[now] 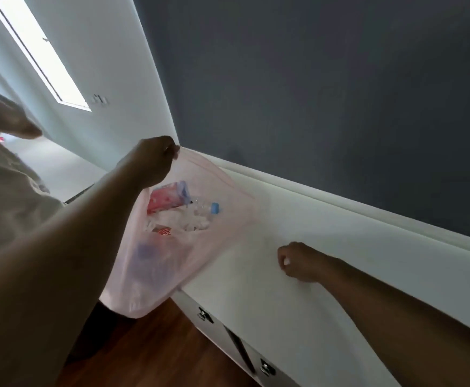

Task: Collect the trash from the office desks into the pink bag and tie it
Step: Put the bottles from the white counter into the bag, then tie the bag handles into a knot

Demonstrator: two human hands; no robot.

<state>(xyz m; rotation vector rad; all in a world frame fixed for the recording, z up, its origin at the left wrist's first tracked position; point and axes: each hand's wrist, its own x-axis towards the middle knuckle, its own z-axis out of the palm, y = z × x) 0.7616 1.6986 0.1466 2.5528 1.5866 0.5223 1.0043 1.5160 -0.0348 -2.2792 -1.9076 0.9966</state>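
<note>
Pink bag [200, 247] hangs open under my left hand [155, 160], which pinches its rim. Inside, just below that hand: clear bottle [204, 209], red wrapper [166, 196], white tissue [183, 219]. My right hand [298, 262] sits curled on the white counter [339, 247], apart from the bag; can't tell if it holds anything.

White lettering on a red wrapper [164, 232] in the pink bag [150, 286] is unreadable.

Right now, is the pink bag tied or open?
Open, not tied. The left hand holds one edge of the pink bag up, and a bottle and wrappers show inside its spread mouth.
</note>
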